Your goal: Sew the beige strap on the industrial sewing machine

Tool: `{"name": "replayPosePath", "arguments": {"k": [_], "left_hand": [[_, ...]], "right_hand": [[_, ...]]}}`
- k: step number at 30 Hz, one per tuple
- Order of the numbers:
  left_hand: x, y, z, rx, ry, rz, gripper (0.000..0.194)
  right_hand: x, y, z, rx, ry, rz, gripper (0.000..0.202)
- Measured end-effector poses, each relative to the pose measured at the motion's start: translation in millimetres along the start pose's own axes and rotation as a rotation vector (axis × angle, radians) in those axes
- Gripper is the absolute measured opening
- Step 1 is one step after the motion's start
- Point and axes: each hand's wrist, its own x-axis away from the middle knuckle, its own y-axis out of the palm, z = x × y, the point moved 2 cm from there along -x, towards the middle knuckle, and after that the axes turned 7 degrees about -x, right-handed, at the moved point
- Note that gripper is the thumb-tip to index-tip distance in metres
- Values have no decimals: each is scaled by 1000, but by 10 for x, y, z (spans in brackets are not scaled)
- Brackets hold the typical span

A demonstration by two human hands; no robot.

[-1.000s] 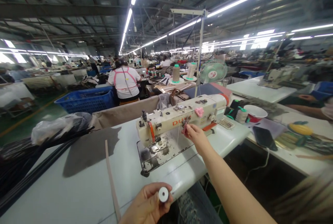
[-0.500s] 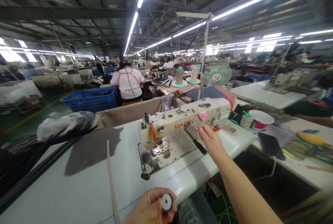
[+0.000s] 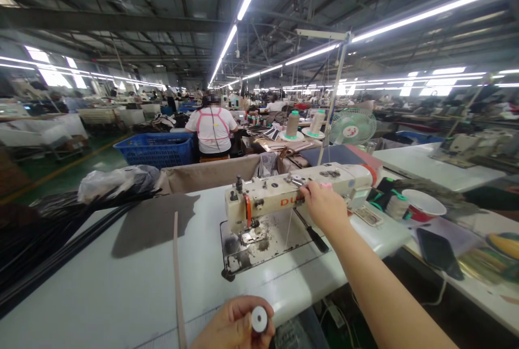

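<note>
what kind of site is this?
Most likely a garment or sewing factory floor: an industrial sewing machine on the worktable, thread cones behind it, more sewing stations under strip lights.

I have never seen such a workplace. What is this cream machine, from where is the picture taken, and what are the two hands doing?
The one picture comes from a camera worn on the person's head, looking forward and down. The cream machine is an industrial sewing machine standing on a white table. The right hand reaches to the machine's front, where a thin thread hangs. The left hand holds a small round bobbin between its fingers. A narrow strip and a dark-handled tool lie on the table. Another worker sits farther back, facing away.
</note>
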Motion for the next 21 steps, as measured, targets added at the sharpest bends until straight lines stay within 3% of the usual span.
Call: {"name": "replayPosePath", "arguments": {"k": [5, 10, 14, 21], "left_hand": [[-21, 40, 7, 46, 29, 59, 36], [54, 66, 83, -59, 59, 45, 35], [58, -2, 175, -135, 96, 85, 33], [-63, -175, 517, -54, 342, 398, 38]], "right_hand": [[-7, -10, -4, -45, 42, -3, 32], [311, 26, 13, -289, 76, -82, 39], [782, 229, -84, -607, 12, -254, 42], [1548, 628, -394, -897, 0, -659, 41]]}}
